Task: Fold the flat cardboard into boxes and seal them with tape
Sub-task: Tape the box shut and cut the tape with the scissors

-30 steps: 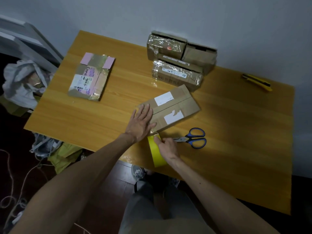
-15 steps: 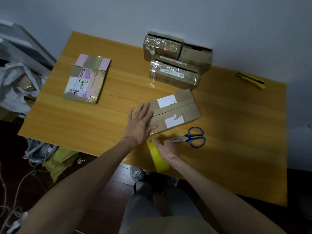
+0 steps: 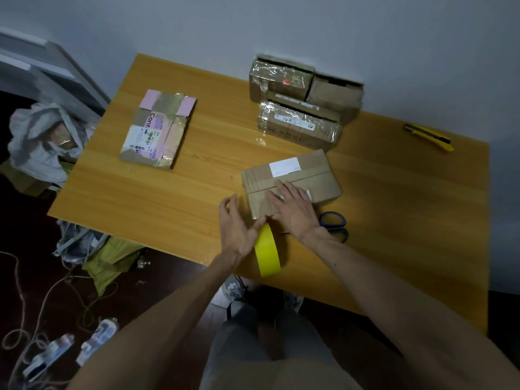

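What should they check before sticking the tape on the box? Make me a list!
1. Box flaps closed: ok.
2. Right hand flat on the box: ok.
3. Tape beside left hand: ok.
4. Tape end peeled free: cannot tell.
5. Scissors near the right wrist: ok.

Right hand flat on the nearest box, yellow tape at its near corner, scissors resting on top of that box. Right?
Not quite. The head view shows the scissors on the table, beside the box and partly under the wrist of the right hand, not on top. The rest holds.
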